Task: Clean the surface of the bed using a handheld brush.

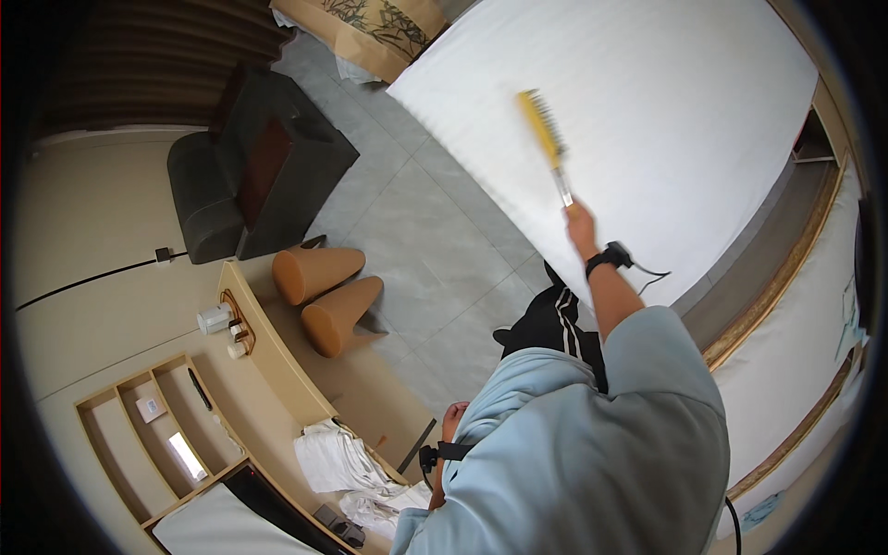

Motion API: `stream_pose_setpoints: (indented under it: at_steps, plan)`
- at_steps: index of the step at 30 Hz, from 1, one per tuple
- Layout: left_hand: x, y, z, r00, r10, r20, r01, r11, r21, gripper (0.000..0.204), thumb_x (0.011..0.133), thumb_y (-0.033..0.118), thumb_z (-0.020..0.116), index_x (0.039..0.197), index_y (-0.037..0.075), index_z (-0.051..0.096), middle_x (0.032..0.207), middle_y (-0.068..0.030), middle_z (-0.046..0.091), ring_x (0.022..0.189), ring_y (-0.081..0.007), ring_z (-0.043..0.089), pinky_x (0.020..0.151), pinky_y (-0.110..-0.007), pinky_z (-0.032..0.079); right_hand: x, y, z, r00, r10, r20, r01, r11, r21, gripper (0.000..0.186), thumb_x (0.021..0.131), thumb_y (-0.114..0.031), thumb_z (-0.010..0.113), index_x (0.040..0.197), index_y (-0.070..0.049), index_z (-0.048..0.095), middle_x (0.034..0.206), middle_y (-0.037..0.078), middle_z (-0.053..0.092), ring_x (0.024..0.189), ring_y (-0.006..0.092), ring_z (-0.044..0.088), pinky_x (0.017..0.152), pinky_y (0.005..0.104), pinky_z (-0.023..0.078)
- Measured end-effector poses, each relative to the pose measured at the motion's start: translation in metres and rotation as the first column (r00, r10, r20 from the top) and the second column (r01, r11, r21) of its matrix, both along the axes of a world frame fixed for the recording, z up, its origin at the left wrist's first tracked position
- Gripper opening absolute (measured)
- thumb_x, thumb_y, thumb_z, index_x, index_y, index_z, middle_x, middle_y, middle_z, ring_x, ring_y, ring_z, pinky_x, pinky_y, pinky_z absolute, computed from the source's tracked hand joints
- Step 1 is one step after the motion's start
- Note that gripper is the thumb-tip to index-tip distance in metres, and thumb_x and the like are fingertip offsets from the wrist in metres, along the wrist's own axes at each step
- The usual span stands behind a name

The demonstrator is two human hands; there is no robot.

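Note:
My right hand (pixel 581 229) is closed round the pale handle of a bed brush (pixel 541 128) with a yellow head and dark bristles. I hold it stretched out over the white sheet (pixel 666 111) spread on the bed, with the bristles facing right. Some blur lies on the brush, and whether it touches the sheet I cannot tell. Low at my left side, my left hand (pixel 452 421) hangs next to my light blue shirt (pixel 592 444), away from the bed. Its fingers look loosely curled, partly hidden, with nothing visible in them.
Two brown rounded stools (pixel 340 314) and a dark armchair (pixel 264 166) stand left of the bed on grey floor tiles. A desk (pixel 277 361) holds a white cup (pixel 215 319) and crumpled white cloth (pixel 338 458). Gold-framed pictures (pixel 786 407) line the right side.

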State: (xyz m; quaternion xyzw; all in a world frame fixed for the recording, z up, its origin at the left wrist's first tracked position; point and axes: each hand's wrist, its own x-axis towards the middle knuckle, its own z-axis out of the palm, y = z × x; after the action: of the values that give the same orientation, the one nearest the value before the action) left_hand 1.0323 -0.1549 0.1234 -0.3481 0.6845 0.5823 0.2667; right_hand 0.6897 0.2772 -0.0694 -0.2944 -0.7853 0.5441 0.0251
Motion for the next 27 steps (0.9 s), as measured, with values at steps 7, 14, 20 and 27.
stream_pose_setpoints:
  at_steps: [7,14,20,27]
  plan:
    - [0.003,0.023,0.018,0.992,0.023,0.123,-0.012,0.996,-0.090,0.017,0.090,0.012,0.045,0.100,0.003,0.057,0.083,-0.0062,0.060,0.073,-0.0120,0.054,0.069,-0.024,0.045,0.015,0.147,-0.011,0.935,-0.256,0.245,0.210,0.957,0.199,0.028,0.083,-0.020,0.055,0.101,0.001,0.057,0.086,0.020,0.060,0.082,0.0364,0.058,0.072,0.0407,0.047]
    - [0.011,0.060,0.019,0.977,-0.163,0.138,0.172,0.983,-0.061,0.019,0.091,0.013,0.044,0.101,0.003,0.056,0.082,-0.0056,0.060,0.073,-0.0129,0.056,0.068,-0.025,0.045,0.088,0.027,-0.020,0.954,0.293,0.068,-0.294,0.956,0.001,0.034,0.079,-0.018,0.057,0.110,-0.004,0.058,0.097,0.018,0.062,0.093,0.0324,0.057,0.082,0.0390,0.044]
    - [-0.008,0.067,0.020,0.970,-0.185,0.156,0.192,0.981,-0.032,0.019,0.091,0.015,0.042,0.100,0.006,0.057,0.083,-0.0041,0.060,0.075,-0.0125,0.057,0.068,-0.025,0.044,0.146,-0.022,0.043,0.836,0.549,0.014,-0.549,0.836,-0.007,0.031,0.080,-0.021,0.057,0.108,-0.009,0.059,0.098,0.015,0.060,0.092,0.0328,0.056,0.082,0.0407,0.044]
    - [0.026,0.087,0.025,0.990,-0.131,0.055,0.136,0.986,-0.092,0.018,0.091,0.015,0.043,0.099,0.007,0.057,0.083,-0.0027,0.060,0.074,-0.0113,0.056,0.068,-0.025,0.043,0.153,0.109,0.025,0.990,-0.133,-0.048,0.140,0.962,0.236,0.028,0.083,-0.017,0.055,0.107,-0.004,0.058,0.091,0.021,0.060,0.085,0.0369,0.057,0.074,0.0420,0.046]
